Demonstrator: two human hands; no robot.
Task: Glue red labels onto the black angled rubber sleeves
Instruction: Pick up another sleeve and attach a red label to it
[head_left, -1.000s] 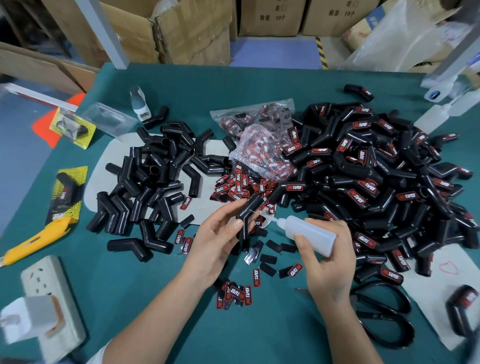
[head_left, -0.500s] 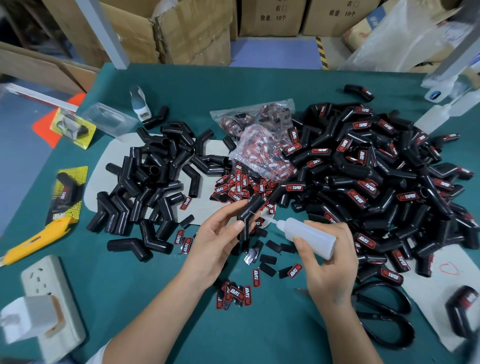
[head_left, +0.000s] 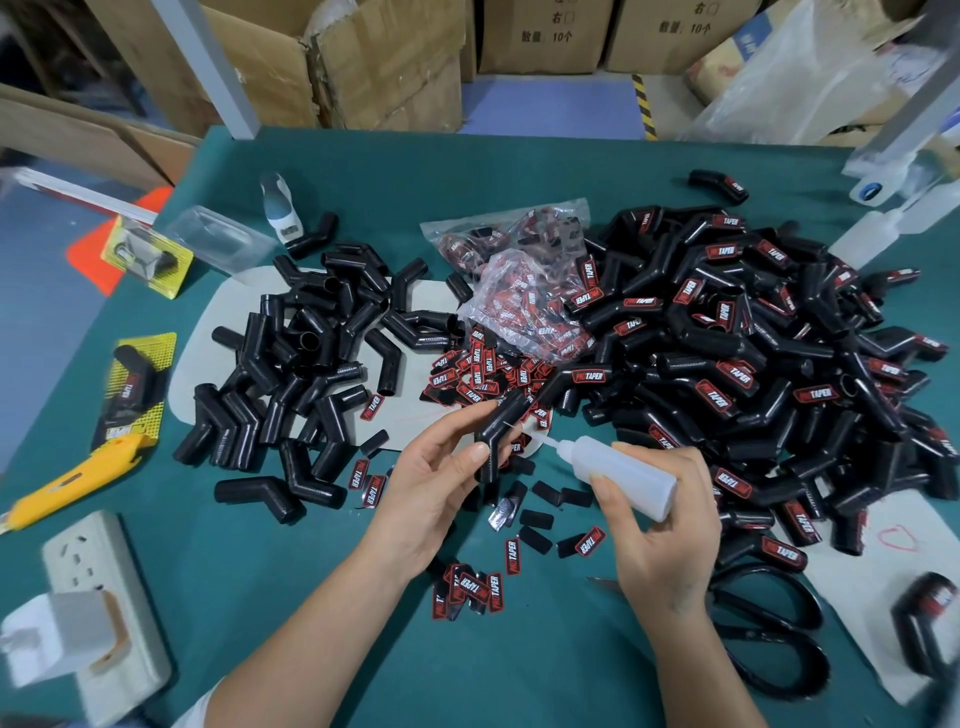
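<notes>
The left hand (head_left: 431, 493) grips one black angled rubber sleeve (head_left: 496, 434) between thumb and curled fingers, holding it raised above the green table surface (head_left: 311, 597) with its bend pointing toward the right hand. The right hand (head_left: 662, 530) is closed around a translucent white plastic glue bottle (head_left: 621, 475), tilted so that its thin nozzle points left and its tip lies at or just beside the held sleeve; contact cannot be confirmed. Loose red-and-black printed labels (head_left: 483, 374) lie in a heap just beyond the held sleeve, with further labels scattered on the table below the hands. A pile of unlabelled black sleeves (head_left: 306, 374) sits to the left on a pale grey sheet (head_left: 192, 364). A larger pile of sleeves bearing red labels (head_left: 753, 364) occupies the right side. A clear plastic bag of labels (head_left: 524, 291) rests between the two piles. A yellow utility knife (head_left: 67, 480) and a white power strip (head_left: 104, 608) lie at the left edge; black-handled scissors (head_left: 769, 639) lie beside the right wrist.
</notes>
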